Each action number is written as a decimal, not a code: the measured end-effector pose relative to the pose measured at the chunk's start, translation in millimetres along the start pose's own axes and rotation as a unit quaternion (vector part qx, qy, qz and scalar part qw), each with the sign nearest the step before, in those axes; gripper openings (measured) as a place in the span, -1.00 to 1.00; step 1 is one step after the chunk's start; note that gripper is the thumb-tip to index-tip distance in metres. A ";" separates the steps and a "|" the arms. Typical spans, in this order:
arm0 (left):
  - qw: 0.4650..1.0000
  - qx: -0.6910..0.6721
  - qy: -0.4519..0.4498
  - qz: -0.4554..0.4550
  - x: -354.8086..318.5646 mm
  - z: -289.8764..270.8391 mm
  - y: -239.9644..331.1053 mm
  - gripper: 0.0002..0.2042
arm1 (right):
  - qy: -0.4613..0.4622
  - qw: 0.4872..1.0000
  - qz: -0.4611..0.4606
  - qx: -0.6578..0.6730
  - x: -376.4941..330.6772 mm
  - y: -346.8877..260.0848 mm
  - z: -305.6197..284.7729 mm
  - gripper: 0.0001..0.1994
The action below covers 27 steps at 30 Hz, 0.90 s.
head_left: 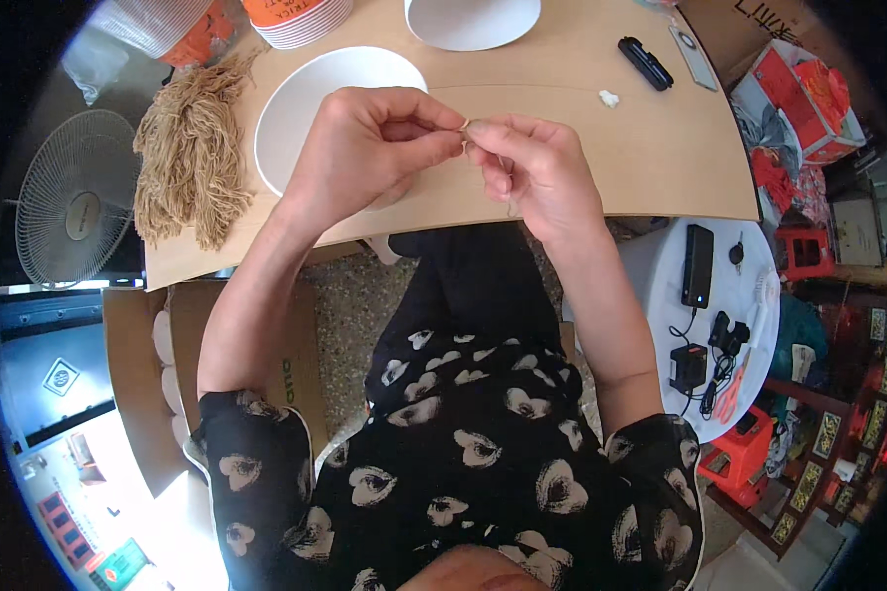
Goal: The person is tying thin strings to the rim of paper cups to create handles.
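Both hands meet over the near part of the table, fingertips almost touching. My left hand (pixel 365 148) is closed in a pinch on a thin tan string (pixel 465 125), of which only a little shows between the fingers. My right hand (pixel 542 167) pinches the same string from the other side, and a loose bit seems to hang below its fingers. Behind my left hand is a white paper bucket (pixel 284 103), partly hidden by the hand and wrist. A thick bundle of tan strings (pixel 192 158) lies at the table's left edge.
Stacked orange and white buckets (pixel 291 22) and another white bucket (pixel 473 22) stand at the back. A black folding tool or case (pixel 646 62) and a white scrap (pixel 609 98) lie on the right. A fan (pixel 77 197) stands left; a white stool (pixel 650 286) with chargers and scissors stands right.
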<state>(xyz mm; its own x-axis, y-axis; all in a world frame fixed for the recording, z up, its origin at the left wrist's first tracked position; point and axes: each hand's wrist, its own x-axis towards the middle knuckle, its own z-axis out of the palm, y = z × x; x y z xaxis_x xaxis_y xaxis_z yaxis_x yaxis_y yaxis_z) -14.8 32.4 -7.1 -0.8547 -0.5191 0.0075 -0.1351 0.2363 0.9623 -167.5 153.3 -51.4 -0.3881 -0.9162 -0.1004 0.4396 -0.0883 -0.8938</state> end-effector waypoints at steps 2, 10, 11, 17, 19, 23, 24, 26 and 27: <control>1.000 -0.008 -0.005 0.016 2.2 -3.1 -5.1 -0.87 | -0.003 1.000 -0.006 -0.002 -1.6 -0.7 1.3 -0.83; 0.995 -0.091 -0.036 -0.010 3.4 -11.4 -3.2 -0.83 | -0.019 0.998 -0.062 -0.027 -13.2 -8.2 8.8 -0.78; 0.993 -0.104 -0.047 -0.025 3.3 -12.4 -1.7 -0.82 | 0.010 0.993 -0.092 -0.068 -13.0 -8.5 9.3 -0.75; 0.989 -0.128 -0.060 -0.043 2.3 -15.8 -2.4 -0.81 | 0.008 0.956 -0.207 -0.207 -9.4 -0.1 14.5 -0.86; 0.989 -0.128 -0.061 -0.046 2.5 -16.5 -2.4 -0.81 | 0.001 0.945 -0.236 -0.227 -7.0 5.9 13.8 -0.88; 0.989 -0.130 -0.058 -0.038 1.8 -16.0 -0.8 -0.81 | -0.007 0.940 -0.263 -0.219 -4.5 7.5 14.7 -0.92; 0.989 -0.130 -0.060 -0.039 1.6 -16.1 -0.5 -0.81 | -0.010 0.938 -0.263 -0.225 -5.0 6.9 15.2 -0.93; 0.989 -0.131 -0.053 -0.040 1.4 -14.7 -1.5 -0.83 | -0.008 0.935 -0.269 -0.229 -6.5 7.0 17.3 -0.93; 0.989 -0.131 -0.046 -0.041 1.4 -13.9 -2.0 -0.86 | -0.005 0.933 -0.276 -0.233 -7.4 7.1 18.3 -0.93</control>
<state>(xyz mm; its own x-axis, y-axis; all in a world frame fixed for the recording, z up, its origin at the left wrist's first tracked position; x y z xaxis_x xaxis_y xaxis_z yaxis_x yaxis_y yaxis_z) -8.8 19.8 -5.3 -0.8897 -0.4484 -0.0863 -0.0809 -0.0314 0.9962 -146.6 152.3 -48.9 -0.4418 -0.7860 0.4325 -0.2246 -0.3698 -0.9015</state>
